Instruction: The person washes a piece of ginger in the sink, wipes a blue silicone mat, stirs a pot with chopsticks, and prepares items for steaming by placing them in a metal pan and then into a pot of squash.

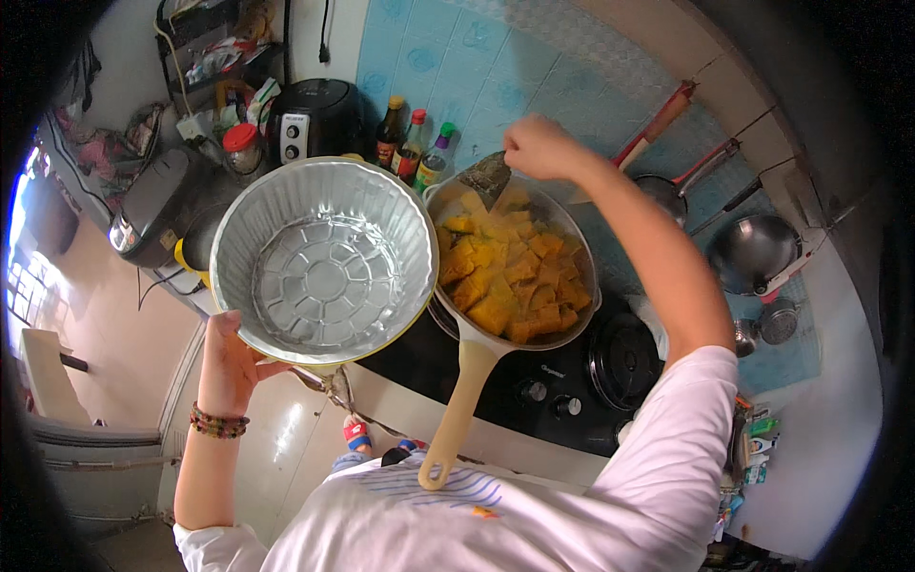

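My left hand (232, 365) grips the lower left rim of a round aluminium foil container (325, 279), with the thumb over its edge. The container is tilted toward me, its ribbed inside bare. Beside it stands a deep pan (590, 268) with a long beige handle (457, 415) pointing at my body. Chunks of orange cooked pumpkin (511, 282) fill it. Over the pan's far rim, my right hand (543, 146) pinches a dark, mottled flat piece (486, 179) whose lower end reaches the pumpkin. What this piece is, I cannot tell.
Under the pan lies a black glass cooktop (429, 365) with a second burner (623, 357) to the right. Sauce bottles (414, 146) and a black air fryer (314, 118) stand behind. A rice cooker (157, 204) is at left. A wok (754, 250) hangs on the tiled wall.
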A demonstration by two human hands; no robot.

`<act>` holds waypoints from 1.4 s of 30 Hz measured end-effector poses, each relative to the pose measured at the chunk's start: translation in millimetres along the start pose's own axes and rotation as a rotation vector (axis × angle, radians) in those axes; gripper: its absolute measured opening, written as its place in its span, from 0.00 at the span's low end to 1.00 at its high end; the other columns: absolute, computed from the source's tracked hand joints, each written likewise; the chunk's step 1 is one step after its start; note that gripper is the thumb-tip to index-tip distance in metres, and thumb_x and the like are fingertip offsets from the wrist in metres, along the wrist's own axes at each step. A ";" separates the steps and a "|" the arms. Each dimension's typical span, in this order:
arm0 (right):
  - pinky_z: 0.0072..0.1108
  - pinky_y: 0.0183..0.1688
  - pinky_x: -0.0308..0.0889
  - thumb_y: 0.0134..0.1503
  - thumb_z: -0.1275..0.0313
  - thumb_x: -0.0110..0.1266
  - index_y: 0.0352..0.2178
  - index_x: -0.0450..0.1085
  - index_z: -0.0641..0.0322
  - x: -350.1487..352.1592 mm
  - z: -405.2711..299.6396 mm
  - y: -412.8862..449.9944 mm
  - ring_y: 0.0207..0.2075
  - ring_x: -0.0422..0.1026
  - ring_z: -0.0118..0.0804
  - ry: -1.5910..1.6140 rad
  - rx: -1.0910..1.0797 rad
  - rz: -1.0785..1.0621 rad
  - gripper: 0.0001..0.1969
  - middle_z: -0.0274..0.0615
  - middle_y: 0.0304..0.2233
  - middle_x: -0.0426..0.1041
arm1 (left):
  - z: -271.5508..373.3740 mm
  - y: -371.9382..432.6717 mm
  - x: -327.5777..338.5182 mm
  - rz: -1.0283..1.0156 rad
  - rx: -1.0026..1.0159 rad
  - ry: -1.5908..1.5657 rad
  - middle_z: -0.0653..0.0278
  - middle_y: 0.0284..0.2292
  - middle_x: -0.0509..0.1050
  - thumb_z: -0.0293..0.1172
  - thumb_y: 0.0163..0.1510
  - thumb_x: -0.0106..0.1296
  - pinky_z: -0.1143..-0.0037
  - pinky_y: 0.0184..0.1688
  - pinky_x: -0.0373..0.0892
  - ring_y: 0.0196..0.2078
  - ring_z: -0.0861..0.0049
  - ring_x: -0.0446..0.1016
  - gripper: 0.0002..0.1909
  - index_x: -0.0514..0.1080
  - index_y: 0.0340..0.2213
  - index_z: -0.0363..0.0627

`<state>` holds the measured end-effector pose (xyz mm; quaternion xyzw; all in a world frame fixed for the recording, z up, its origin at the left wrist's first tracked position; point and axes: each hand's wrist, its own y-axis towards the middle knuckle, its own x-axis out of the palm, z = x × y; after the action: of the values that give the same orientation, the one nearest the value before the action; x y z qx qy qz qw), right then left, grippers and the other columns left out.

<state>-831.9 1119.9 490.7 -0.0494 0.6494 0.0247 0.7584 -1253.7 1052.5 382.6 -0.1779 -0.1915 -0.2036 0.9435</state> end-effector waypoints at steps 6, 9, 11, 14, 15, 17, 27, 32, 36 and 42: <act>0.24 0.18 0.55 0.42 0.68 0.47 0.15 0.65 0.68 -82.2 -12.9 -27.9 0.13 0.57 0.27 0.167 -0.073 0.051 0.12 0.37 0.09 0.57 | 13.8 25.1 34.1 0.028 -0.031 0.184 0.59 0.47 0.64 0.51 0.49 0.37 0.68 0.41 0.68 0.44 0.65 0.68 0.30 0.56 0.49 0.44; 0.27 0.16 0.50 0.42 0.68 0.48 0.11 0.62 0.68 -90.1 -55.5 -29.3 0.13 0.52 0.28 0.257 -0.124 0.000 0.13 0.35 0.08 0.53 | 23.7 31.3 61.9 -0.023 -0.009 0.169 0.61 0.47 0.63 0.49 0.48 0.38 0.68 0.39 0.68 0.43 0.67 0.69 0.26 0.59 0.45 0.46; 0.24 0.21 0.59 0.44 0.68 0.47 0.21 0.70 0.66 -73.4 -70.9 -20.5 0.17 0.62 0.28 0.299 -0.174 0.021 0.11 0.40 0.13 0.66 | 25.0 35.4 68.8 -0.073 -0.033 0.093 0.61 0.46 0.64 0.50 0.47 0.38 0.67 0.42 0.67 0.43 0.67 0.68 0.28 0.58 0.46 0.45; 0.24 0.25 0.62 0.45 0.67 0.49 0.27 0.72 0.65 -61.6 -45.8 -23.7 0.20 0.67 0.30 0.459 -0.217 0.186 0.12 0.42 0.19 0.71 | 21.9 43.5 55.6 -0.192 -0.020 -0.181 0.59 0.47 0.63 0.47 0.47 0.37 0.62 0.46 0.63 0.47 0.64 0.65 0.30 0.57 0.49 0.43; 0.25 0.26 0.63 0.44 0.68 0.50 0.25 0.72 0.65 -55.7 -22.2 -33.3 0.22 0.68 0.34 0.474 -0.090 0.253 0.10 0.43 0.20 0.71 | 17.1 42.7 48.9 -0.211 -0.012 -0.242 0.59 0.47 0.63 0.46 0.48 0.37 0.62 0.47 0.62 0.48 0.64 0.64 0.29 0.57 0.49 0.42; 0.26 0.28 0.64 0.43 0.69 0.50 0.24 0.73 0.62 -19.3 43.4 -39.8 0.24 0.70 0.39 -0.023 0.182 0.037 0.09 0.43 0.21 0.72 | 11.3 33.6 36.6 -0.182 0.062 -0.298 0.59 0.47 0.63 0.45 0.48 0.37 0.64 0.49 0.61 0.50 0.64 0.62 0.29 0.58 0.48 0.41; 0.33 0.40 0.63 0.45 0.69 0.53 0.27 0.75 0.54 92.7 93.9 -76.8 0.37 0.70 0.43 0.232 0.094 0.021 0.07 0.41 0.29 0.73 | 19.5 -21.8 -30.0 0.265 0.179 -0.195 0.63 0.40 0.70 0.44 0.48 0.39 0.70 0.42 0.69 0.41 0.71 0.70 0.23 0.64 0.42 0.42; 0.32 0.36 0.64 0.43 0.72 0.51 0.22 0.74 0.61 99.6 85.2 -71.6 0.31 0.69 0.46 -0.123 -0.136 0.097 0.06 0.46 0.24 0.72 | 8.6 -24.1 -29.2 0.241 0.109 -0.225 0.62 0.41 0.69 0.44 0.48 0.39 0.69 0.43 0.68 0.42 0.70 0.70 0.23 0.64 0.42 0.42; 0.34 0.38 0.63 0.41 0.75 0.49 0.19 0.72 0.65 105.8 95.4 -61.7 0.31 0.68 0.49 -0.298 -0.231 0.101 0.06 0.49 0.21 0.70 | 4.4 -22.2 -6.0 0.120 0.181 -0.237 0.62 0.40 0.69 0.40 0.49 0.38 0.72 0.47 0.62 0.43 0.72 0.67 0.21 0.63 0.42 0.39; 0.33 0.37 0.63 0.42 0.73 0.48 0.20 0.73 0.59 32.6 101.0 -68.5 0.33 0.69 0.45 -0.353 -0.084 0.141 0.06 0.46 0.21 0.71 | 11.0 0.7 41.2 -0.096 0.098 -0.162 0.59 0.45 0.66 0.42 0.50 0.39 0.67 0.47 0.64 0.47 0.67 0.65 0.25 0.60 0.47 0.40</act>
<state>-720.6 1061.8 476.8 -0.0301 0.5065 0.1132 0.8542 -1221.7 1044.6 409.7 -0.1379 -0.2851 -0.2242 0.9217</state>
